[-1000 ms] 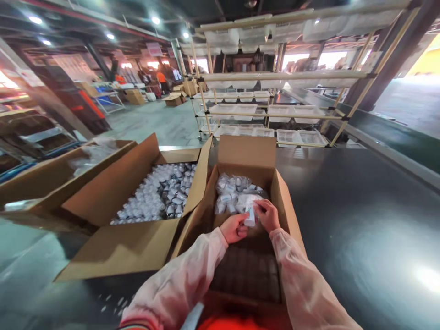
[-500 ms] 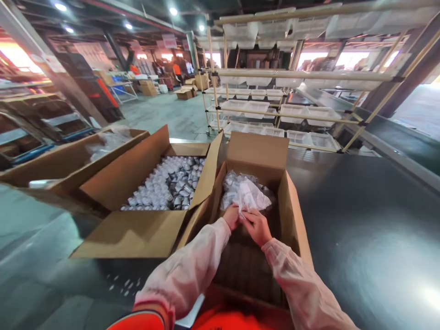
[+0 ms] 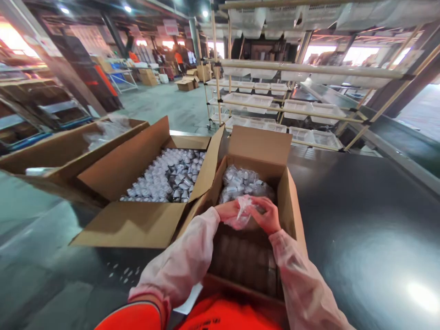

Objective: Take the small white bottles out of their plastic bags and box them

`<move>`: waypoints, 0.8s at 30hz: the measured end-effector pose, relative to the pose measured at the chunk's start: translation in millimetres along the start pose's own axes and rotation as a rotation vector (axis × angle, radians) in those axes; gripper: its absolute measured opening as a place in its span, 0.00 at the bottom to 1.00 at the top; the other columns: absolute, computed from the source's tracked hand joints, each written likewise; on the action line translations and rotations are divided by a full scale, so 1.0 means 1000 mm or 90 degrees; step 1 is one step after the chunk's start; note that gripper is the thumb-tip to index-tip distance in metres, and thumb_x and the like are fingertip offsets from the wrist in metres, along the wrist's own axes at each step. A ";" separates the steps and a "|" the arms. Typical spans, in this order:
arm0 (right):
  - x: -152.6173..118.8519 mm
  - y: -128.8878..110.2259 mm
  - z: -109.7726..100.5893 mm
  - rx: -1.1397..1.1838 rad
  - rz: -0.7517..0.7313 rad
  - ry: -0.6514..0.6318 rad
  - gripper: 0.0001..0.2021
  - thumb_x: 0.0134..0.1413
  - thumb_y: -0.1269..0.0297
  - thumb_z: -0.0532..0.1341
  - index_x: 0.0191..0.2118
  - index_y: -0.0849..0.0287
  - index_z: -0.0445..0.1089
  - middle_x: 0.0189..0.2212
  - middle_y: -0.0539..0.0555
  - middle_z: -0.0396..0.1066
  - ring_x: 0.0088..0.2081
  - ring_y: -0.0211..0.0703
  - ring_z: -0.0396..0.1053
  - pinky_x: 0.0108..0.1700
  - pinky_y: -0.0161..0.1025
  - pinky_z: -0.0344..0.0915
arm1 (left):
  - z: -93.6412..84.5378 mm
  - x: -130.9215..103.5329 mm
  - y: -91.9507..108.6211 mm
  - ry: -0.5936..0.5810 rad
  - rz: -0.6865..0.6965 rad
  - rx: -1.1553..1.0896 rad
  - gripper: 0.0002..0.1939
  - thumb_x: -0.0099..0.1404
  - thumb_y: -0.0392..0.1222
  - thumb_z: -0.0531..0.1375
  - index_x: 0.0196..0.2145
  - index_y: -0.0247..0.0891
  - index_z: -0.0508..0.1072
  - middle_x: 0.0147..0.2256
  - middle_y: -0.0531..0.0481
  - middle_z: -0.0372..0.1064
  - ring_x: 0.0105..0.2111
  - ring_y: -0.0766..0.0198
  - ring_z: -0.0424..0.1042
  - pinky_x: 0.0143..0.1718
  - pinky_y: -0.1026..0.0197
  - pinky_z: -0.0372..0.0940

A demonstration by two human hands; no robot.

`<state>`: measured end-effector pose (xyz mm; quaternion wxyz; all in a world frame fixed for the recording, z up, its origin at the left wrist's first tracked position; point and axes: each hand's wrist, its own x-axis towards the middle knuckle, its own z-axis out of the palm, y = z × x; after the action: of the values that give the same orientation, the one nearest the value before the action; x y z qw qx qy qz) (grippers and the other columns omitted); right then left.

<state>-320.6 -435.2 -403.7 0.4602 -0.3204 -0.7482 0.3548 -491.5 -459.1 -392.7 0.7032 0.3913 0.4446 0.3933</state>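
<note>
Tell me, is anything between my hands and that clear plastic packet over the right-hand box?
Nothing visible. The left hand and right hand already pinch the clear plastic packet between them above the right-hand box.

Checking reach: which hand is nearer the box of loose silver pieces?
Left. The left hand is beside the flap bordering that box; the right hand is farther right.

1. Your left hand and right hand cover most of the clear plastic bag; what's inside it can't be told.
2. Bag and fingertips are motion-blurred.
3. Lower part of the open carton sits in shadow, contents unreadable.
4. Your sleeves are cut off at the bottom edge.
</note>
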 end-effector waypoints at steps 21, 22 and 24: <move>0.010 0.026 -0.029 0.350 0.366 -0.017 0.22 0.25 0.51 0.73 0.25 0.61 0.70 0.19 0.46 0.67 0.20 0.32 0.60 0.21 0.32 0.58 | -0.055 -0.031 0.033 0.121 0.213 -0.186 0.23 0.51 0.47 0.68 0.42 0.33 0.74 0.43 0.42 0.75 0.45 0.56 0.73 0.48 0.57 0.65; 0.011 0.028 -0.028 0.351 0.368 0.012 0.23 0.26 0.48 0.72 0.26 0.60 0.70 0.19 0.46 0.67 0.19 0.32 0.60 0.21 0.32 0.58 | -0.047 -0.023 0.025 0.091 0.171 -0.162 0.24 0.48 0.45 0.70 0.42 0.33 0.75 0.43 0.41 0.75 0.43 0.57 0.74 0.46 0.58 0.65; 0.012 0.030 -0.026 0.349 0.370 0.041 0.24 0.28 0.44 0.70 0.26 0.60 0.69 0.19 0.47 0.67 0.19 0.33 0.60 0.20 0.33 0.59 | -0.028 -0.007 0.009 0.060 0.103 -0.083 0.25 0.41 0.40 0.73 0.39 0.32 0.76 0.39 0.42 0.76 0.38 0.59 0.74 0.41 0.60 0.66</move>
<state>-296.6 -403.5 -414.8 0.4323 -0.3952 -0.4892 0.6463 -521.1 -456.9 -390.9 0.6715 0.3606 0.4177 0.4946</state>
